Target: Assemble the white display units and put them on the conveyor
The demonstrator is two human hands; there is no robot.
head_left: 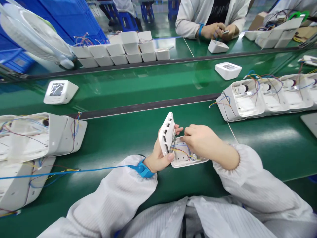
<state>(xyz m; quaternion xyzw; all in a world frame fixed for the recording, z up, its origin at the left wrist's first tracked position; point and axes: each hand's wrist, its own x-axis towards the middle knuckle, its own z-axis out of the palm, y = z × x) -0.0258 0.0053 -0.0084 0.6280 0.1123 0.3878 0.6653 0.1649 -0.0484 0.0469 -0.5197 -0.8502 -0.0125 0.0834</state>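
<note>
My left hand is closed on a white cover panel, held tilted up on edge, with dark slots along it. Just right of the panel lies an open white housing on the green table, with blue, yellow and red wires inside. My right hand reaches over the housing's upper edge, its fingers pinched together near the wires and the panel's inner side. What those fingertips hold is too small and partly hidden. A blue wrist strap with a blue cord circles my left wrist.
White housings with loose wires are stacked at the left; another row stands at the right. Finished-looking units sit on the green belt beyond a dark rail. Across it, a person's hands work above a small white housing.
</note>
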